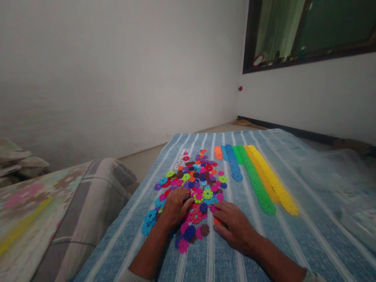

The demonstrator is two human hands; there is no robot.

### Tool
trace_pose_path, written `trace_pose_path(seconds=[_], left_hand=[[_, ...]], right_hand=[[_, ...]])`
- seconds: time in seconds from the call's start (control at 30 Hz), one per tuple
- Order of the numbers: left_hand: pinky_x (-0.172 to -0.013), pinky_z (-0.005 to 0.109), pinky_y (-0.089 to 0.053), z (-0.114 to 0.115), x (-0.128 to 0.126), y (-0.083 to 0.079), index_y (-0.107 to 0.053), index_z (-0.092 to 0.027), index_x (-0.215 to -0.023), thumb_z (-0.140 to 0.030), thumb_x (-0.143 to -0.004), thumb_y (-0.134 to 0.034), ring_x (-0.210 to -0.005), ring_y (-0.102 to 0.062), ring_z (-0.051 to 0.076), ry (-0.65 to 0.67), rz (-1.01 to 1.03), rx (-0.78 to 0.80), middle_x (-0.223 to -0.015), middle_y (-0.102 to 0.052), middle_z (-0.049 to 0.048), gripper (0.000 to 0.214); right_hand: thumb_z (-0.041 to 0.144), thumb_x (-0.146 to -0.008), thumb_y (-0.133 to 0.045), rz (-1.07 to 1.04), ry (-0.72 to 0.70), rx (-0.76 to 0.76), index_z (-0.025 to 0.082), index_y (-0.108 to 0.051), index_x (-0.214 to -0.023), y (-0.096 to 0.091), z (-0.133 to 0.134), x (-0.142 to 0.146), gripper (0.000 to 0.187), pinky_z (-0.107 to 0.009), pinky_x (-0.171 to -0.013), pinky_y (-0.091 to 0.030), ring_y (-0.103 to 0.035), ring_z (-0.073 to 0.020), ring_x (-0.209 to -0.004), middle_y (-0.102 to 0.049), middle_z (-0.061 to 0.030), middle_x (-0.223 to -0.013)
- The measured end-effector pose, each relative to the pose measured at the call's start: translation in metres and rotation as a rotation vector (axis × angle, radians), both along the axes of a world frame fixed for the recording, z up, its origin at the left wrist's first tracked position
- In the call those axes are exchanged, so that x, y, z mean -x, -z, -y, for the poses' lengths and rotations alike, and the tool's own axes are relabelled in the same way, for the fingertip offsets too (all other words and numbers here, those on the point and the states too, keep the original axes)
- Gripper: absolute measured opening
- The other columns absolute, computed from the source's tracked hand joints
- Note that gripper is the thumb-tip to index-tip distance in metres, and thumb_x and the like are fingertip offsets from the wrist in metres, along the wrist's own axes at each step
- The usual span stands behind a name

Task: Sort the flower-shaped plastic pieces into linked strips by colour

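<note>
A loose pile of notched, flower-shaped plastic discs (208, 194) in many colours lies on a striped cloth. My left hand (175, 205) rests on the left part of the pile, its fingers curled and its thumb near the index finger. A small dark bit shows at the fingertips, too hidden to name. At the pile's right edge my right hand (233, 225) has its fingers and thumb closed about an orange disc (217, 221), mostly covered by the hand. To the right lie overlapping rows of discs: green (255, 184), yellow (274, 180), blue (233, 164) and a short orange one (219, 152).
The blue striped cloth (117, 250) covers the table. Clear plastic bags (346, 180) lie along its right side. A printed white strip (182, 158) is partly under the pile. At left stands a cloth-covered piece of furniture (79, 203), with a wall (117, 78) behind.
</note>
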State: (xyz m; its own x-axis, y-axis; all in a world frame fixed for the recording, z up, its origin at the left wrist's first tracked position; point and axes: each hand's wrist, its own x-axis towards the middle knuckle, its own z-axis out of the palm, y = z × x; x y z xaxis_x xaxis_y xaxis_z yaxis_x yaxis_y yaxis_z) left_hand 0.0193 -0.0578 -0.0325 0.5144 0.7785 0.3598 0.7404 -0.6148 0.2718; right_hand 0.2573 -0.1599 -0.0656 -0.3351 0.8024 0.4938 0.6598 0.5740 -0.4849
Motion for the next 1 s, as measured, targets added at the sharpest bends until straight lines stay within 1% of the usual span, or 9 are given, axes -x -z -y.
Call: trace_pose_path(seconds=[0.07, 0.17, 0.27, 0.33, 0.43, 0.53, 0.73, 0.9, 1.0], left_hand=[[-0.094, 0.039, -0.048, -0.007, -0.003, -0.003, -0.068, -0.019, -0.092, -0.032, -0.091, -0.05, -0.103, -0.064, 0.025, -0.01, -0.023, 0.001, -0.107, -0.072, 0.011, 0.023], [-0.087, 0.034, -0.049, -0.025, -0.019, -0.018, -0.069, -0.019, -0.086, -0.027, -0.091, -0.046, -0.093, -0.065, 0.022, -0.066, -0.146, 0.077, -0.093, -0.072, 0.0082, 0.024], [-0.091, 0.033, -0.047, -0.053, -0.05, -0.036, -0.072, -0.019, -0.086, -0.024, -0.088, -0.049, -0.099, -0.064, 0.022, -0.204, -0.279, 0.126, -0.097, -0.072, 0.0079, 0.023], [-0.094, 0.034, -0.046, -0.072, -0.071, -0.042, -0.074, -0.018, -0.086, -0.026, -0.087, -0.051, -0.105, -0.063, 0.024, -0.319, -0.326, 0.165, -0.1, -0.072, 0.0101, 0.024], [-0.094, 0.037, -0.046, -0.098, -0.097, -0.041, -0.075, -0.017, -0.097, -0.029, -0.083, -0.055, -0.115, -0.059, 0.029, -0.405, -0.314, 0.17, -0.11, -0.07, 0.0133, 0.026], [-0.09, 0.042, -0.049, -0.115, -0.11, -0.032, -0.075, -0.015, -0.097, -0.033, -0.08, -0.058, -0.114, -0.059, 0.035, -0.478, -0.304, 0.211, -0.111, -0.069, 0.0178, 0.031], [-0.081, 0.038, -0.051, -0.133, -0.112, -0.023, -0.075, -0.021, -0.084, -0.026, -0.069, -0.067, -0.11, -0.061, 0.035, -0.538, -0.241, 0.311, -0.094, -0.072, 0.0119, 0.017], [-0.071, 0.031, -0.049, -0.142, -0.102, -0.022, -0.07, -0.016, -0.078, -0.018, -0.069, -0.064, -0.09, -0.066, 0.027, -0.537, -0.135, 0.382, -0.085, -0.071, 0.0109, 0.011], [-0.065, 0.028, -0.047, -0.146, -0.093, -0.02, -0.067, -0.015, -0.075, -0.018, -0.07, -0.062, -0.08, -0.066, 0.022, -0.499, -0.056, 0.413, -0.076, -0.068, 0.0079, 0.008]], right_hand=[[0.024, -0.087, -0.062, -0.114, 0.033, -0.021, 0.018, -0.066, -0.116, 0.005, -0.002, 0.0, 0.03, -0.045, -0.101, -0.048, -0.059, -0.0267, -0.116, -0.066, -0.0137, -0.123], [0.028, -0.088, -0.061, -0.284, 0.101, 0.01, 0.02, -0.07, -0.109, 0.009, -0.006, -0.001, 0.024, -0.042, -0.101, -0.049, -0.06, -0.0255, -0.116, -0.067, -0.0129, -0.121], [0.03, -0.088, -0.06, -0.445, 0.146, 0.097, 0.021, -0.073, -0.102, 0.004, -0.009, -0.002, 0.02, -0.039, -0.096, -0.051, -0.065, -0.024, -0.108, -0.071, -0.0109, -0.112], [0.032, -0.089, -0.06, -0.544, 0.147, 0.159, 0.021, -0.074, -0.101, -0.001, -0.011, -0.004, 0.021, -0.036, -0.094, -0.052, -0.066, -0.0227, -0.103, -0.072, -0.0097, -0.108], [0.034, -0.09, -0.058, -0.646, 0.147, 0.232, 0.021, -0.074, -0.1, -0.006, -0.012, -0.007, 0.023, -0.034, -0.09, -0.052, -0.067, -0.0217, -0.098, -0.073, -0.0085, -0.103], [0.036, -0.09, -0.056, -0.692, 0.163, 0.27, 0.02, -0.074, -0.094, -0.007, -0.013, -0.01, 0.024, -0.032, -0.083, -0.052, -0.067, -0.0217, -0.091, -0.073, -0.0079, -0.096], [0.033, -0.089, -0.057, -0.685, 0.168, 0.285, 0.02, -0.074, -0.084, -0.009, -0.015, -0.008, 0.022, -0.031, -0.078, -0.05, -0.066, -0.0206, -0.084, -0.071, -0.006, -0.086], [0.031, -0.088, -0.057, -0.694, 0.17, 0.296, 0.02, -0.073, -0.082, -0.012, -0.015, -0.008, 0.02, -0.03, -0.078, -0.049, -0.066, -0.0199, -0.083, -0.071, -0.0053, -0.086], [0.031, -0.087, -0.057, -0.689, 0.169, 0.305, 0.019, -0.072, -0.081, -0.013, -0.015, -0.009, 0.02, -0.03, -0.076, -0.049, -0.065, -0.0193, -0.082, -0.07, -0.0049, -0.084]])
